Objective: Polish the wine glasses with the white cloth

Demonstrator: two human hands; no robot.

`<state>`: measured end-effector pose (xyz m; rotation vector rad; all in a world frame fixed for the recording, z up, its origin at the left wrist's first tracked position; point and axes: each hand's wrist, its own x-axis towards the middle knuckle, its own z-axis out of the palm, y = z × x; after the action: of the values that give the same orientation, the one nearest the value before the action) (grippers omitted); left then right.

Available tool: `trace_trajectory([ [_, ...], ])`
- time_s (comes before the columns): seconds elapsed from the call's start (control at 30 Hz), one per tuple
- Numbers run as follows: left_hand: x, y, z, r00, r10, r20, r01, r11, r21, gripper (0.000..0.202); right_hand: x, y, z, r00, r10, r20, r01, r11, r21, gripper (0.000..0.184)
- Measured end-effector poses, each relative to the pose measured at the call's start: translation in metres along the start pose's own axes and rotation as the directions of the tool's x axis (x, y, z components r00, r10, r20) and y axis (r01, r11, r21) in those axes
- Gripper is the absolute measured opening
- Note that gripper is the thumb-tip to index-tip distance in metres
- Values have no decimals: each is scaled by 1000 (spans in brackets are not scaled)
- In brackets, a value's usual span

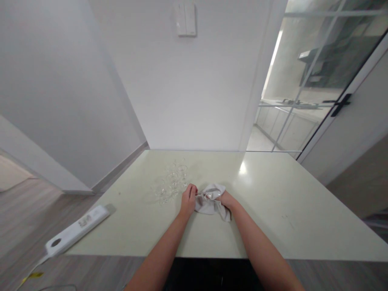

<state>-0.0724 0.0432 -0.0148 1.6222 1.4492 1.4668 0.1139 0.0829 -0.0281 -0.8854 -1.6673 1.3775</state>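
Near the front middle of the table, my left hand (189, 198) is closed on the thin end of a clear stemmed glass (207, 195), which is tilted on its side. A pale grey cloth (209, 207) is bunched around the wider part of this glass. My right hand (226, 199) grips the cloth at the glass's right end, its fingers partly hidden in the folds. Several clear stemmed glasses (173, 181) stand in a group just left of and beyond my left hand; their outlines are faint.
The pale table (266, 210) reaches back to a white wall (194, 101). A white power strip (77, 229) with a cable lies at the table's left edge. A glass-paned door (291, 81) with a black handle (341, 105) stands at the right.
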Motion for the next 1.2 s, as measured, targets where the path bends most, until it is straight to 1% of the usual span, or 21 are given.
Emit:
trace_trajectory([
  [0.17,0,-1,0,1000,4,-3,-4,1000,-4,33,0,3,-1,1000,3,3,-3,1000,-7,33],
  [0.37,0,-2,0,1000,11,1,-11,1000,-6,32,0,-5,1,1000,-5,17,5,1000,-4,34],
  [0.53,0,-3,-1,1000,1,-2,-1,1000,-13,32,0,-6,-2,999,-41,7,41,997,-65,36],
  [0.6,0,-3,-1,1000,-13,-3,12,1000,-24,32,0,-4,-4,998,-59,0,59,996,-67,37],
  [0.67,0,-4,0,1000,-28,1,28,999,-33,32,0,-2,-5,998,-60,18,61,997,-51,36],
  [0.77,0,-4,0,1000,-28,11,28,999,-25,32,0,-2,-4,998,-29,61,30,999,-25,35],
  [0.93,0,-2,0,1000,-12,8,12,1000,-20,33,-3,-5,0,990,59,125,-68,995,71,35],
  [1.03,0,-2,0,999,-31,14,31,999,-43,34,-5,-7,1,991,90,102,-103,987,123,36],
  [1.1,0,-2,1,999,-42,18,43,997,-62,34,-6,-8,2,994,88,59,-96,985,141,38],
  [1.2,1,-2,1,999,-45,17,46,996,-76,34,-5,-10,1,997,79,6,-79,989,125,39],
])
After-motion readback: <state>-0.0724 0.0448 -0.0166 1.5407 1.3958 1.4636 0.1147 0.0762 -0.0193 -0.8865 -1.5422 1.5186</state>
